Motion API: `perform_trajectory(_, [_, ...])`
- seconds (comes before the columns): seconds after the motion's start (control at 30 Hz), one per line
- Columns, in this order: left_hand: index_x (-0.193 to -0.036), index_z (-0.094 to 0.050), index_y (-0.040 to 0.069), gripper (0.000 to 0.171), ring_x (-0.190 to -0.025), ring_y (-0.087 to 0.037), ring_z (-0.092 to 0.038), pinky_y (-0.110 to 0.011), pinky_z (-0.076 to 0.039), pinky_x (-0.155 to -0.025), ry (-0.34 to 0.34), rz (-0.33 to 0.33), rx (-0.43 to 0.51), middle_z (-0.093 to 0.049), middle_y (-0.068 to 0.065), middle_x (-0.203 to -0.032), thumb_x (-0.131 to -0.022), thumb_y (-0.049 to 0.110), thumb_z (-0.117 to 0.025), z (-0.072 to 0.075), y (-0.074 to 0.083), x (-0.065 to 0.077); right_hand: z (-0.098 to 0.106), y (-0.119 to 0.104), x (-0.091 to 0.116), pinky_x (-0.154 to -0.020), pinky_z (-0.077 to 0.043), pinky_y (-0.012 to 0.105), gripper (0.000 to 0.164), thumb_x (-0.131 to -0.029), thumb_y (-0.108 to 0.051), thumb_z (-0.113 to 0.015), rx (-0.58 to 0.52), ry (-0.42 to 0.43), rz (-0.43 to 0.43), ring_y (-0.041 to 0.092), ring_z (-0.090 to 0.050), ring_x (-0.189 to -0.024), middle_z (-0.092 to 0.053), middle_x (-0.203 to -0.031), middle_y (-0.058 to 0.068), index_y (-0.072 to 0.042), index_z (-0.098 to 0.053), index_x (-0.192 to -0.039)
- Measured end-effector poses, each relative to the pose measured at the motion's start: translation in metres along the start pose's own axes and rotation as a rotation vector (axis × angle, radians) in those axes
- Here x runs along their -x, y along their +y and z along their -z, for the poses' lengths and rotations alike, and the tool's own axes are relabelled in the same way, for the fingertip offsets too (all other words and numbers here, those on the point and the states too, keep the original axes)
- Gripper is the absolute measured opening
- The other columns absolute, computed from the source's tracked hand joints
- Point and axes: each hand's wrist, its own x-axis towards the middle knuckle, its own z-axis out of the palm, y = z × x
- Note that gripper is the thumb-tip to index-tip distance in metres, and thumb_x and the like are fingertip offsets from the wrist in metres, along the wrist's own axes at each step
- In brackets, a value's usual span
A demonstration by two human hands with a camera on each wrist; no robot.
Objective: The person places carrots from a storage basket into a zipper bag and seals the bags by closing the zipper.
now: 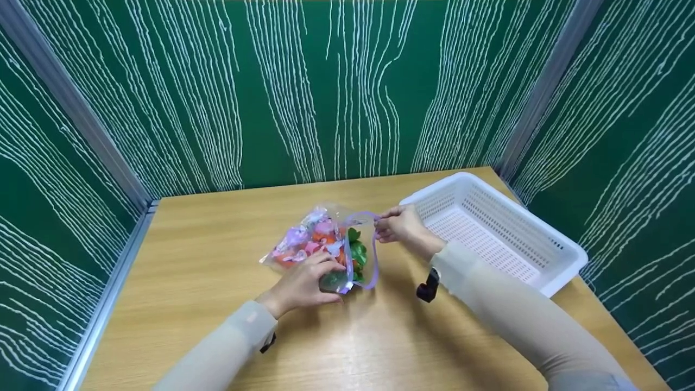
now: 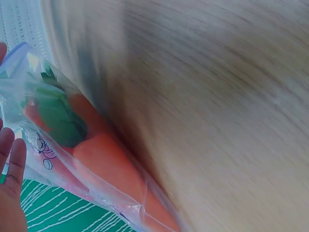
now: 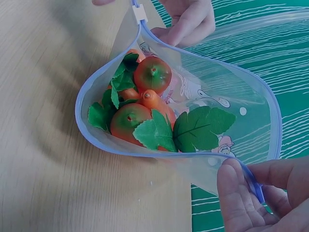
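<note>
A clear zip bag (image 1: 296, 244) with a purple-blue rim and printed pictures lies on the table, its mouth facing right. Inside are several orange carrots (image 3: 130, 121) with green leaves (image 3: 205, 128). My right hand (image 1: 402, 225) pinches one corner of the rim between thumb and fingers, and the mouth gapes wide. Across the bag's near side rests my left hand (image 1: 309, 277), fingers on the plastic and thumb held apart. In the right wrist view, the left fingers (image 3: 190, 21) are right beside the white slider (image 3: 139, 13). A carrot (image 2: 111, 162) shows through the plastic in the left wrist view.
A white perforated basket (image 1: 567, 260) stands at the right of the wooden table (image 1: 201, 233), close beyond my right forearm. Green panels (image 1: 271, 108) with white lines enclose the back and sides. A metal rail (image 1: 117, 293) runs along the left edge.
</note>
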Motion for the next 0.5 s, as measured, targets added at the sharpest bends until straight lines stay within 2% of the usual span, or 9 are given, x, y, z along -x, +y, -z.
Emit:
perform_trajectory(0.27, [-0.114,-0.082,0.004,0.023,-0.102,-0.023,-0.072,-0.033,-0.063,-0.092,0.140,-0.162,-0.048,-0.076,-0.009,-0.110,-0.091,0.005,-0.085,-0.0055,-0.0039,0.0003,0.0011,-0.0021,0.0011,-0.066,-0.066,0.030,0.020,-0.098,0.009,-0.066,0.005,0.005,0.015,0.014,-0.073,-0.060,-0.075,-0.074,0.006,0.015,-0.066,-0.118])
perform_trajectory(0.4, [-0.110,-0.084,0.006,0.018,-0.101,-0.023,-0.075,-0.032,-0.064,-0.092,0.174,-0.175,-0.037,-0.079,-0.008,-0.108,-0.092,0.002,-0.083,-0.0030,-0.0041,0.0014,0.0041,-0.0046,0.0015,-0.065,-0.066,0.029,0.021,-0.098,0.009,-0.066,0.013,0.019,0.008,0.014,-0.072,-0.060,-0.074,-0.073,0.007,0.014,-0.067,-0.118])
perform_trajectory(0.5, [-0.107,-0.083,0.005,0.019,-0.098,-0.023,-0.078,-0.033,-0.065,-0.090,0.241,-0.204,-0.061,-0.082,-0.008,-0.105,-0.089,-0.001,-0.083,-0.0013,-0.0057,0.0022,0.0069,-0.0064,0.0005,-0.063,-0.065,0.027,0.024,-0.098,0.009,-0.067,0.024,0.013,0.018,0.013,-0.072,-0.059,-0.074,-0.072,0.006,0.017,-0.067,-0.121])
